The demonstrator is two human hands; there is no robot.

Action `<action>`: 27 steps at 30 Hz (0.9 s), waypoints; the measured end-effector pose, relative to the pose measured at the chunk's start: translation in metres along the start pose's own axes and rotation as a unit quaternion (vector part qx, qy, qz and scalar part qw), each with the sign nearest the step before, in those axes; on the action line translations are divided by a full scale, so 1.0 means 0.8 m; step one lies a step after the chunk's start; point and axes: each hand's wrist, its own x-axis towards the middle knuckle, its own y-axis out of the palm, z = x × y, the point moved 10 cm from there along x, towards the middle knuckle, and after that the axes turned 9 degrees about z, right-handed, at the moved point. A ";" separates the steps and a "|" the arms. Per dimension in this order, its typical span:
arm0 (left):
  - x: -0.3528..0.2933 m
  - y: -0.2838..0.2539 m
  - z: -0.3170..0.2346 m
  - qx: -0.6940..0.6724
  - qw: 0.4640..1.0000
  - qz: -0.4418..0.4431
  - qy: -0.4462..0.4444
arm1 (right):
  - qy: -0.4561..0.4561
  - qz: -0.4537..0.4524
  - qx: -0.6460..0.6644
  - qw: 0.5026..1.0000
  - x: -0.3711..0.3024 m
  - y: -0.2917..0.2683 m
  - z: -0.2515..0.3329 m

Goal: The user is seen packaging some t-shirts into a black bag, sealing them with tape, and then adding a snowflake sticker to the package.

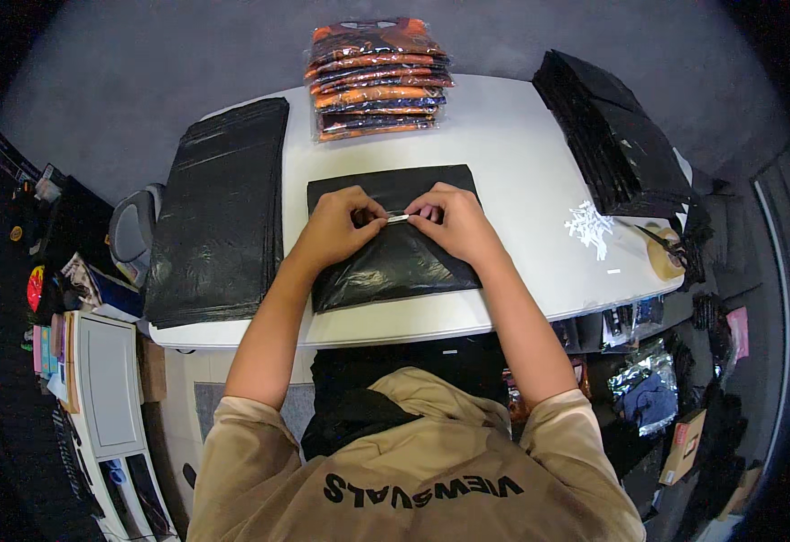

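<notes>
A black plastic mailer bag [386, 275] lies flat in front of me at the middle of the white table [521, 262]. My left hand [343, 224] and my right hand [454, 221] meet over its upper half. Between them is a small white strip [398, 218], one end pinched in the fingertips of each hand. Both hands are closed on it, close to the bag's surface. Whether the strip is stuck to the bag, I cannot tell.
A stack of flat black bags [219, 208] lies at left. Clear-wrapped orange and dark garments [377, 86] are piled at the far side. Filled black packages [616, 135] stand at right, near loose white strips [589, 228] and a tape roll [664, 256].
</notes>
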 end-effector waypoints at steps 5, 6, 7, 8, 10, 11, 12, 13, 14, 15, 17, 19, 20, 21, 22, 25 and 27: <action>-0.002 -0.003 -0.003 0.004 1.000 -0.010 0.020 | 0.002 0.005 0.002 1.000 0.001 0.002 0.000; -0.002 -0.004 -0.004 0.004 1.000 -0.012 0.022 | 0.003 0.006 0.002 1.000 0.000 0.002 -0.002; -0.003 -0.004 -0.005 0.004 1.000 -0.014 0.023 | -0.004 0.004 -0.001 1.000 0.000 0.001 -0.001; -0.002 -0.003 -0.005 0.004 1.000 -0.013 0.022 | -0.010 0.002 -0.003 1.000 0.000 0.000 -0.001; -0.001 -0.004 -0.006 0.004 1.000 -0.014 0.025 | -0.008 0.003 0.000 1.000 0.000 0.001 -0.001; -0.002 -0.004 -0.005 0.004 1.000 -0.015 0.025 | -0.006 0.003 0.003 1.000 0.000 0.002 -0.001; -0.003 -0.004 -0.005 0.002 1.000 -0.009 0.018 | -0.006 0.003 0.003 1.000 0.000 0.001 -0.001; -0.003 -0.003 -0.005 -0.001 1.000 -0.003 0.011 | -0.005 0.006 0.002 1.000 0.000 0.001 -0.001; -0.002 -0.002 -0.004 -0.001 1.000 -0.002 0.011 | -0.004 0.009 0.000 1.000 0.000 0.002 -0.001; -0.002 -0.002 -0.004 -0.005 1.000 -0.004 0.012 | -0.004 0.009 0.001 1.000 0.000 0.002 -0.001; -0.002 -0.001 -0.002 -0.009 1.000 -0.005 0.013 | -0.005 0.008 0.002 1.000 0.000 0.002 -0.002; -0.001 -0.001 -0.002 0.006 1.000 -0.005 0.013 | -0.009 0.005 0.005 1.000 -0.001 0.002 -0.002; 0.000 -0.001 -0.003 0.006 1.000 -0.005 0.014 | -0.013 0.003 0.007 1.000 -0.001 0.001 -0.002; -0.001 -0.001 -0.002 0.002 1.000 -0.003 0.011 | -0.013 0.003 0.007 1.000 -0.001 0.001 0.000; -0.002 0.000 -0.001 -0.001 1.000 -0.002 0.008 | -0.010 0.006 0.011 1.000 -0.001 0.001 0.000; -0.001 -0.002 -0.004 0.005 1.000 -0.009 0.020 | -0.010 0.008 0.011 1.000 -0.002 0.000 0.001; -0.002 -0.001 -0.003 0.005 1.000 -0.007 0.014 | -0.012 0.008 0.006 1.000 -0.002 -0.001 0.003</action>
